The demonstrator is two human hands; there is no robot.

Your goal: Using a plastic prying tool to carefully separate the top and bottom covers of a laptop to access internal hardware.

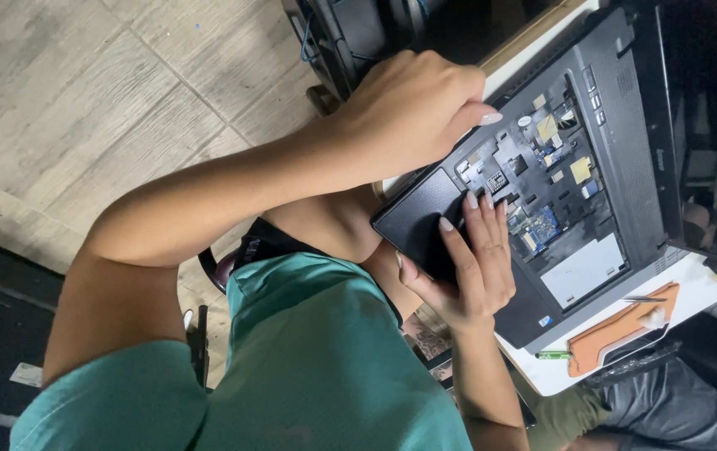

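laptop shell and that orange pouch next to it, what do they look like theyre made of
The laptop shell looks like dark grey moulded plastic with a matte finish, showing only a dull sheen. The orange pouch looks like soft leather or imitation leather: smooth, slightly limp, with rounded edges. Which one cannot be told.

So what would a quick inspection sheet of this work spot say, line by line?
Surface: white table, mostly covered.
Job's things: black laptop, keyboard removed, circuit boards exposed; screen open.
Clutter: orange pouch with a thin tool lying on it; green pen at the table edge.
Grippers: left hand presses on the laptop's far edge; right hand grips the palm rest.
Cables: blue cable on dark gear behind the table.
Surroundings: wood-look floor; another person's legs under the table.
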